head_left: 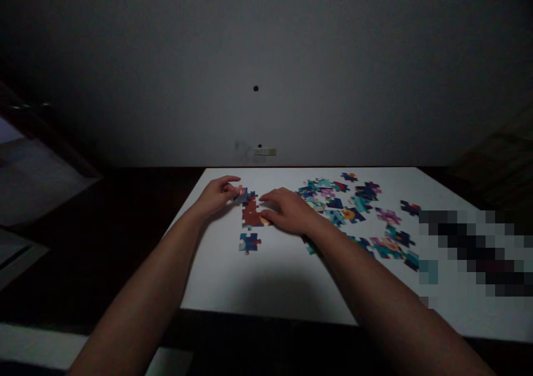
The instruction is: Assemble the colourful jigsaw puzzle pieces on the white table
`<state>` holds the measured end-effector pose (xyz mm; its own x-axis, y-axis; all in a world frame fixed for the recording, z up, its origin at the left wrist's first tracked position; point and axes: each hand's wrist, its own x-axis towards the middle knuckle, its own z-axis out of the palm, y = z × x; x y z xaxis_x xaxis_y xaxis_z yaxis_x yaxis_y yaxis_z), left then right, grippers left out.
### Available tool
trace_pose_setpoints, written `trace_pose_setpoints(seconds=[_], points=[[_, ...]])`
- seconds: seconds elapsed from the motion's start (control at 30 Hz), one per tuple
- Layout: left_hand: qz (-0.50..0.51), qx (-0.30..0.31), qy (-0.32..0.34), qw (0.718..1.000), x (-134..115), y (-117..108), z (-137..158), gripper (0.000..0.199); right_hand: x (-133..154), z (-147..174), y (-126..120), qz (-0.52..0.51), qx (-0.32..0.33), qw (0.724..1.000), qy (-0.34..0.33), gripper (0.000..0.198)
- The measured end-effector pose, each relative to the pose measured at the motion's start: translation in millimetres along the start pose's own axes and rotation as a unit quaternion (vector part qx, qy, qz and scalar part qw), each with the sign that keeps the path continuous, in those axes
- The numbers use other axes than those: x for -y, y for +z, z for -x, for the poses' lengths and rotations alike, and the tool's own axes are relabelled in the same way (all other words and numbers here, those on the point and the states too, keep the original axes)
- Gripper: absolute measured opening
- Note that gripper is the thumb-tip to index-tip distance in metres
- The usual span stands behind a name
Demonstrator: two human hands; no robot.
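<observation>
A small joined section of jigsaw puzzle (251,212), mostly reddish brown, lies on the white table between my hands. My left hand (214,198) is at its upper left, with the thumb and a finger on a blue and pink puzzle piece (240,194) at the section's top edge. Whether that piece is interlocked cannot be made out. At the section's right side is my right hand (287,212), thumb and index finger apart, the thumb by an orange-patterned piece (265,220). A single blue puzzle piece (250,242) lies just below the section.
Many loose puzzle pieces (353,215) are scattered over the right half of the white table (258,287), some overlapping and some partly behind my right forearm. A pixelated patch covers the table's right side. Beyond the far edge rises a grey wall (333,87) with sockets (265,151).
</observation>
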<state>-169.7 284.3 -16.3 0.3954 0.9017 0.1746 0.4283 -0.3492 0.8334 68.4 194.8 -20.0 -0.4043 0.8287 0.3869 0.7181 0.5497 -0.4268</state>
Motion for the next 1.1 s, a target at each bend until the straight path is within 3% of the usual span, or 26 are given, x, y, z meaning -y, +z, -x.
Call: trace_pose_setpoints(seconds=[0.07,0.13,0.3,0.9,1.1], points=[[-0.011,0.006,0.004,1.0,9.0,-7.1,0.0,0.041,2.3,0.7,1.2,0.004,0.048,0.996,-0.069,0.035],[-0.027,0.024,0.005,0.999,14.6,-9.1,0.9,0.03,5.3,1.5,2.8,0.019,0.071,0.993,-0.087,0.037],[-0.057,0.066,-0.008,0.996,20.2,-5.3,2.1,0.026,8.5,2.1,6.9,0.039,0.072,0.995,-0.05,0.034],[-0.113,0.06,-0.022,0.992,13.1,-6.5,8.2,0.021,10.7,3.8,5.2,0.034,0.07,0.997,-0.014,0.026],[-0.171,0.046,0.005,0.984,12.2,-6.8,8.8,0.025,10.5,4.1,6.6,0.041,0.067,0.997,-0.012,0.026]])
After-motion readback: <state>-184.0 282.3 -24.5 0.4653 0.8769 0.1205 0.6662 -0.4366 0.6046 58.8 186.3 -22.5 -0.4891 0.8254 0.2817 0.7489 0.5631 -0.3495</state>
